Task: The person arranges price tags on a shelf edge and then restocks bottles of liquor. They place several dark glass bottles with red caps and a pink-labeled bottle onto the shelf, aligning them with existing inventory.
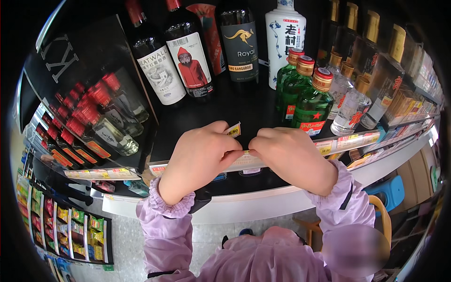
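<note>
My left hand (pixel 202 155) is at the front edge of a black shelf. A small yellow and white price tag (pixel 234 130) sticks up from behind its curled fingers. The fingertips pinch at the clear price-label strip (pixel 245 160) on the shelf edge. Close beside it on the right, my right hand (pixel 290 155) has its thumb and fingers bent together at the same strip. Whether it holds a tag there is hidden by the fingers. Green glass liquor bottles (pixel 313 105) with red caps stand just behind my right hand.
Dark wine bottles (pixel 158 70) and a white ceramic liquor bottle (pixel 286 42) stand at the back. Clear bottles (pixel 352 105) are on the right, red-capped bottles (pixel 116 134) on the left. A snack rack (pixel 70 225), blue stool (pixel 389 192) and wooden chair (pixel 384 215) are lower down.
</note>
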The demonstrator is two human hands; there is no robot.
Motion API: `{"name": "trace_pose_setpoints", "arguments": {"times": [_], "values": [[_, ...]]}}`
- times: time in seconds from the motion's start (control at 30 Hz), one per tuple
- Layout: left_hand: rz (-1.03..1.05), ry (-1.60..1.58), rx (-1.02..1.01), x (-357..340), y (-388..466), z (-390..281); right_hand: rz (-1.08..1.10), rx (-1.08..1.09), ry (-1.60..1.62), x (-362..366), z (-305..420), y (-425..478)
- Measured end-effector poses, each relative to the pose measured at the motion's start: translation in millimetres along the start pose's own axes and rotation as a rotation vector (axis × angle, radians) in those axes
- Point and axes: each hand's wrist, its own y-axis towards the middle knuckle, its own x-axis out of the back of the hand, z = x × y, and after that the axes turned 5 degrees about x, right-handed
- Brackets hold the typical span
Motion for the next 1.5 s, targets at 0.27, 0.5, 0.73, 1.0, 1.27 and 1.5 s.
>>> {"name": "trace_pose_setpoints", "arguments": {"times": [0.27,0.5,0.73,1.0,1.27,1.5], "values": [[-0.008,-0.023,0.004,0.1,-0.4,0.8,0.03,-0.002,-0.006,3.3,1.0,0.9],[0.056,-0.035,-0.019,2.4,0.7,5.1,0.033,-0.031,-0.007,1.2,1.4,2.2],[0.086,-0.056,-0.021,5.4,1.1,4.5,0.014,-0.011,0.001,3.3,3.9,0.5],[0.11,-0.085,-0.028,4.6,3.2,5.2,0.005,-0.006,0.014,1.0,1.0,1.9],[0.111,-0.09,-0.011,6.0,1.9,4.7,-0.018,0.02,0.021,0.1,-0.8,-0.6],[0.114,-0.076,-0.02,5.5,2.1,4.6,-0.007,0.025,0.002,0.3,-0.6,0.2]]}}
